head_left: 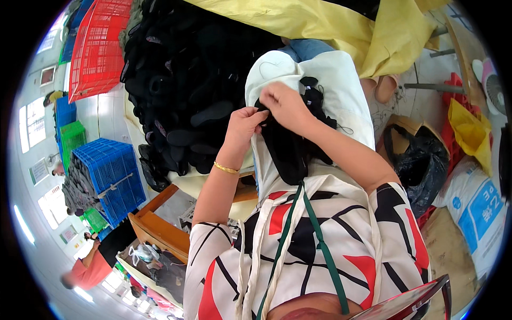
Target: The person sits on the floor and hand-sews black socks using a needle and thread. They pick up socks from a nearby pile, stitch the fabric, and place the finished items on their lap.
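Both hands pinch-grip a soft black fabric piece (290,146) on the white cloth (341,90) over the lap, left hand (244,124) & right hand (285,104) closed on its top edge, long axis running away from the body, w/ a heap of black insoles (186,80) to the left.

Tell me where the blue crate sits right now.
In the head view the blue crate sits at the person's left, below the green crate and the red crate, beside the big pile of black pieces, well left of the left hand.
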Demonstrator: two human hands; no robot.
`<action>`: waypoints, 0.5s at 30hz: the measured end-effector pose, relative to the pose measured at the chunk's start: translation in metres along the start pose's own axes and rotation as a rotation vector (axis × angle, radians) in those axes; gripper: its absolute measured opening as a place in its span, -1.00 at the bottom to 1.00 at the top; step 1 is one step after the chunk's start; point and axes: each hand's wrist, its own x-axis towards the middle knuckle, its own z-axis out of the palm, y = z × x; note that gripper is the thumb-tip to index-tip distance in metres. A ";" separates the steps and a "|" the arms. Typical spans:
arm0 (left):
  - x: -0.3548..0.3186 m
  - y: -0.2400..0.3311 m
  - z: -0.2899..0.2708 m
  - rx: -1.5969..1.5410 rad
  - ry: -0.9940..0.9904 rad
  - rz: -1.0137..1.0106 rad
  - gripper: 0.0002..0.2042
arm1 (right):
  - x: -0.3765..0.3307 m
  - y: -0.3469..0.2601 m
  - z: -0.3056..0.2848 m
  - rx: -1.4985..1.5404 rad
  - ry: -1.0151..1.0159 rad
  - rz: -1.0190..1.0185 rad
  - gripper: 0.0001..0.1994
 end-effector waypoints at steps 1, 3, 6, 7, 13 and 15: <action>0.000 0.000 0.000 0.013 0.005 0.021 -0.88 | 0.009 -0.009 -0.008 0.232 0.015 0.193 -0.84; -0.002 0.005 0.004 0.040 0.019 0.023 -0.87 | 0.024 -0.025 -0.027 0.700 0.050 0.576 -0.80; -0.001 0.010 0.007 0.089 0.035 0.021 -0.87 | 0.015 -0.038 -0.071 0.929 -0.022 0.691 -0.80; 0.000 0.009 0.007 0.095 0.041 0.025 -0.86 | 0.005 -0.026 -0.102 1.006 0.032 0.540 -0.82; 0.000 0.004 0.007 0.177 0.069 0.050 -0.84 | -0.068 0.047 -0.352 1.142 0.828 0.276 -0.90; 0.001 0.004 0.008 0.225 0.074 0.068 -0.83 | -0.127 0.084 -0.469 0.929 1.043 0.164 -0.93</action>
